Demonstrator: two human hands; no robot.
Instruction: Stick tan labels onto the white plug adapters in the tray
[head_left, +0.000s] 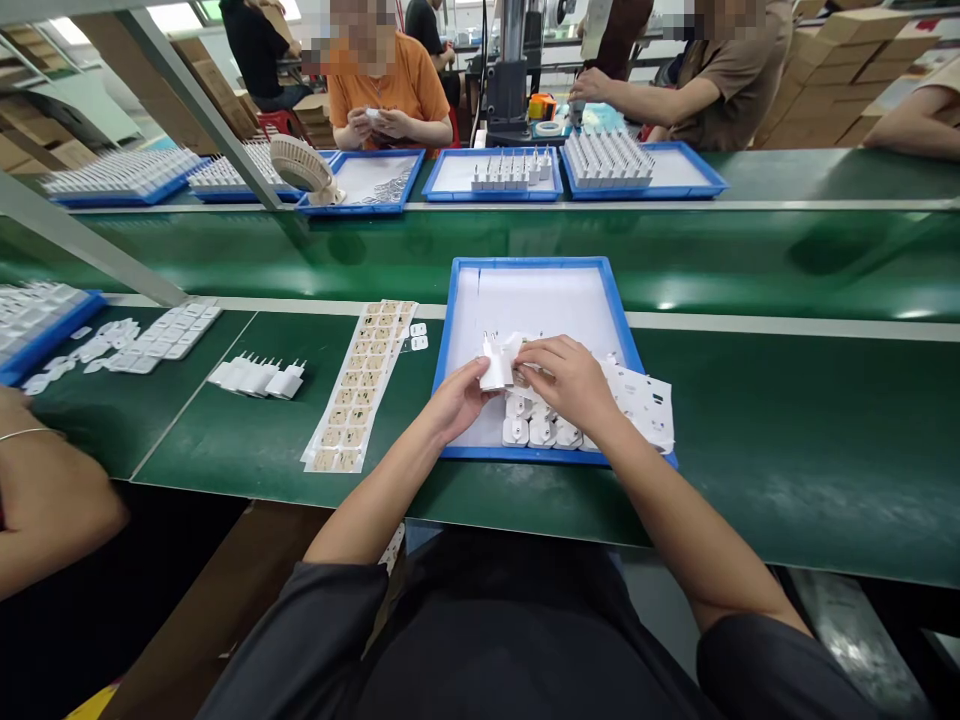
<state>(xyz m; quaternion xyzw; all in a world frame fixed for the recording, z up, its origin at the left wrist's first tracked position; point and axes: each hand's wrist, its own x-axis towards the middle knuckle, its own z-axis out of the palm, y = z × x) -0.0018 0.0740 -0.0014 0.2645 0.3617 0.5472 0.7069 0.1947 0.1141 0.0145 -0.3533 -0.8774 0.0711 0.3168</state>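
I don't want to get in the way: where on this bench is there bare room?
Most room: the green bench right of the blue tray and white sheet. Smaller patches: the tray's far end; bench left of the sticker sheet, nearer than the white plugs. Crowded: the tray's near right, with white pieces around and below the right hand.

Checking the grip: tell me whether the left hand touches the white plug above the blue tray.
Touching: the head view shows the left hand with its thumb against the white plug.

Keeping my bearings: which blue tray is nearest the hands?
The central tray, beneath left hand and right hand; the other trays lie farther left or beyond.
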